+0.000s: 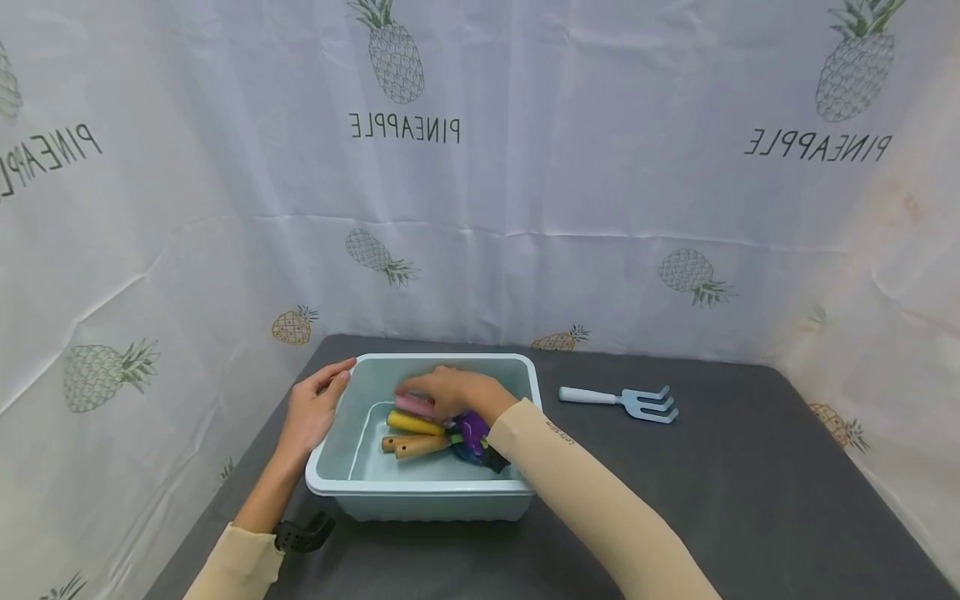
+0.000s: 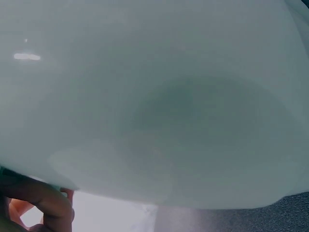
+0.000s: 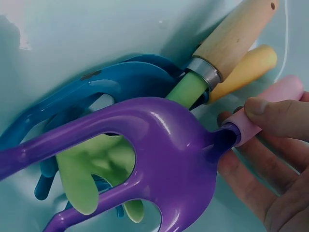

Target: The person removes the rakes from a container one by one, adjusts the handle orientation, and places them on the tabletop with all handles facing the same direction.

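Observation:
Inside a pale blue-green plastic basin [image 1: 431, 505], my right hand [image 1: 457, 392] pinches the pink handle of a purple hand rake [image 3: 181, 145], thumb on top and fingers beneath. The rake's curved prongs spread across other tools in the right wrist view. Under it lie a light-green tool [image 3: 79, 181] with a wooden handle [image 3: 236, 41] and blue tools [image 3: 113, 77], partly hidden. A yellow handle [image 1: 414, 422] lies beside the pink one. My left hand [image 1: 311, 412] grips the basin's left rim, its curled fingers showing at the edge in the left wrist view.
A light-blue hand fork [image 1: 618, 400] with a white handle lies on the dark table [image 1: 720, 492], right of the basin. Behind and at the sides hangs a white curtain [image 1: 517, 183] printed with pineapples. A black band [image 1: 303, 533] is on my left wrist.

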`<state>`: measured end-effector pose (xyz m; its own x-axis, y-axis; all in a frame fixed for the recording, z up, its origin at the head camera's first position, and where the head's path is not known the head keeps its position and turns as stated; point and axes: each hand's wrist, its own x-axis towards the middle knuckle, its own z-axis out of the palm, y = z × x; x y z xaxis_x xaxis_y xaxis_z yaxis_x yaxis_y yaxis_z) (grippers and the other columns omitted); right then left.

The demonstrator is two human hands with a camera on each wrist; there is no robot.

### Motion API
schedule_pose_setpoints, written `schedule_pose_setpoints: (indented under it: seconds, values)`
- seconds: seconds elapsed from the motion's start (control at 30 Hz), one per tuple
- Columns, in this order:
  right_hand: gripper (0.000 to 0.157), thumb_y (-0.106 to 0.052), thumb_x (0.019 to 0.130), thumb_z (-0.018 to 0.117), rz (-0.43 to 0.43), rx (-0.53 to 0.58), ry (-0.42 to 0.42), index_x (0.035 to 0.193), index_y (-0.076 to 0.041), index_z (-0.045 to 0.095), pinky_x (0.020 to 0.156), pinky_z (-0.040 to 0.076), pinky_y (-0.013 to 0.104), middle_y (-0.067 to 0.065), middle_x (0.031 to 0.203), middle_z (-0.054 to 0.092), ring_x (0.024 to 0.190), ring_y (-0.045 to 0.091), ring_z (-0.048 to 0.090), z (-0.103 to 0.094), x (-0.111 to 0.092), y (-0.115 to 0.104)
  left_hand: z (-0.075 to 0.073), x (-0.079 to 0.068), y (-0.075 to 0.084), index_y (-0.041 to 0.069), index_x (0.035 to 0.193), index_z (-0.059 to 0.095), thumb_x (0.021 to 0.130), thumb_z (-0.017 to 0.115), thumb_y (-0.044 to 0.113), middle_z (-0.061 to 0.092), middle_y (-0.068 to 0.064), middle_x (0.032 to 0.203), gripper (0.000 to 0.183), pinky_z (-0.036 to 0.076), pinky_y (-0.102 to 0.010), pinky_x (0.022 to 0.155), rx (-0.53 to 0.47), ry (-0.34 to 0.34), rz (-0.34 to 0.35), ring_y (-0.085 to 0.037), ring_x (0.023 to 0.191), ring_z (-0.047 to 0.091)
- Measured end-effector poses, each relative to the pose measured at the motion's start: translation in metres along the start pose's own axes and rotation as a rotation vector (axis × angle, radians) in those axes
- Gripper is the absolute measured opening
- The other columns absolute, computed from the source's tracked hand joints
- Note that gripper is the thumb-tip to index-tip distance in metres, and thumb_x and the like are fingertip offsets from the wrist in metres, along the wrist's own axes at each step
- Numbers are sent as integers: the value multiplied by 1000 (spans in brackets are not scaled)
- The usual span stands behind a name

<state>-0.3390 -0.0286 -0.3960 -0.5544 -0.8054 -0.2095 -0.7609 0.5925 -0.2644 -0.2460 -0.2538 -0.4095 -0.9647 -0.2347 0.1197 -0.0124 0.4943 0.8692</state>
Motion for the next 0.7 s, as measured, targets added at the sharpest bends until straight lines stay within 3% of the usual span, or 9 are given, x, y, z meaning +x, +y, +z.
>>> schedule_pose_setpoints:
  seconds: [0.2, 0.47, 0.7]
  values:
    - [59, -8, 100, 64, -21, -10, 6, 152, -32, 51, 97, 53, 28, -5, 137, 64, 101, 13, 59, -3, 1, 1, 0, 0, 0, 13, 151, 54, 112, 41, 39, 53, -16, 155, 49, 41, -57, 110, 6, -2, 9, -36, 138, 51]
    - [73, 3, 93, 64, 16, 7, -3, 151, -38, 50, 77, 50, 25, -4, 124, 64, 92, 15, 57, -13, -2, 3, -1, 3, 1, 11, 150, 55, 112, 43, 39, 55, -17, 153, 49, 42, -54, 108, 10, 11, 42, -37, 137, 53]
    - [80, 7, 89, 67, 40, 60, -29, 151, -39, 49, 68, 51, 23, -2, 115, 63, 93, 15, 57, -15, -3, -1, -1, -1, 0, 10, 151, 54, 112, 42, 38, 53, -18, 155, 49, 40, -57, 112, 17, -3, 35, -37, 141, 50]
